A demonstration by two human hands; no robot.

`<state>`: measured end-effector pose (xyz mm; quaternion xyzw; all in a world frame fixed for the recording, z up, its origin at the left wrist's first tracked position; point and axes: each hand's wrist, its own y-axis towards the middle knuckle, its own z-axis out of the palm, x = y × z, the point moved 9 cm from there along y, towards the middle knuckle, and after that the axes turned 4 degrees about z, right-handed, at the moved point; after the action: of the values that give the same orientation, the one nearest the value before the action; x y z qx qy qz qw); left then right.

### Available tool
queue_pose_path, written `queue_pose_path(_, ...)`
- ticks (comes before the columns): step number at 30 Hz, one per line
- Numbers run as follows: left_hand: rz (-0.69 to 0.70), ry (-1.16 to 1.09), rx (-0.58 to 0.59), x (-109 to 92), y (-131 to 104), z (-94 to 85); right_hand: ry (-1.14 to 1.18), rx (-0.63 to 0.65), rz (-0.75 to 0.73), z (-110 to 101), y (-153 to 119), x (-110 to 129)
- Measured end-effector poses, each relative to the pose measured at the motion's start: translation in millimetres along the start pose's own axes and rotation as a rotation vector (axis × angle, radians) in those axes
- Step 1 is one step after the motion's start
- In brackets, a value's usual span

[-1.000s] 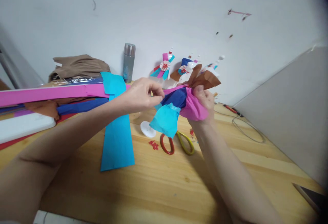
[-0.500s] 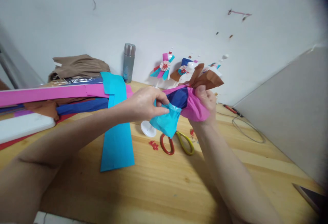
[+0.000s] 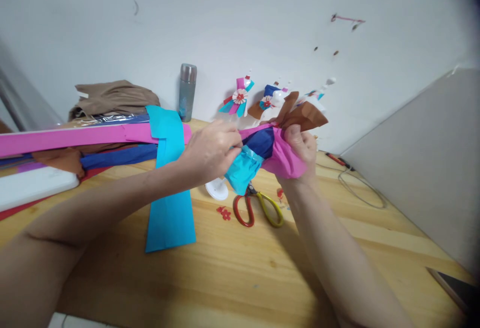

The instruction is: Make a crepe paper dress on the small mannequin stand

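1. Head view, middle: a gathered bundle (image 3: 259, 142) of thin pink, dark-blue, light-blue and brown sheet, crepe paper by its look, is held in the air over the far part of the wooden tabletop (image 3: 157, 288), between the two hands.
2. Right hand (image 3: 304, 149): its grip is clamped on the bundle's right part, thumb pressed against the pink. Should that thumb slacken, the folds would probably spring apart.
3. Left hand (image 3: 216, 150): its grip looks pinched together on the bundle's left edge, by the light-blue end; exactly which layers it catches is hidden. Too hard a tug could tear them.
4. Below the bundle: scissors with red and yellow handles (image 3: 259, 197) lie just under the light-blue end, which a low dip could snag. Small red flower-shaped cut-outs (image 3: 225, 213) lie just left, easily scattered by a brush.
5. Left: a broad light-blue strip (image 3: 171, 225) overlaps a long pink strip (image 3: 67, 137); a sweeping left forearm could drag both.
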<state>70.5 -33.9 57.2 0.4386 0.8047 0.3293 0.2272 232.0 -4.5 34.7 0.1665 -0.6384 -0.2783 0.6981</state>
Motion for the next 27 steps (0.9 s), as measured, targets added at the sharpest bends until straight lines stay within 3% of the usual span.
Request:
queue_pose_path(5, -0.125, -0.137, 0.000, 13, -2, 4.5, 0.029, -0.033, -0.010, -1, 0, 3)
queue_pose_path(13, -0.431, -0.652, 0.013, 35, -4, 24.4, 0.098, 0.030, -0.022, 4, -1, 4)
queue_pose_path(17, -0.463, -0.765, -0.016, 41, -7, 32.7, 0.155, 0.049, -0.027, 6, 0, 4)
queue_pose_path(23, -0.443, -0.636, -0.059, 43, -14, 36.1, 0.086, 0.050, -0.033, 4, 1, 4)
queue_pose_path(27, -0.351, -0.333, -0.220, 36, -16, 15.9, 0.068, 0.047, -0.032, 2, 2, 3)
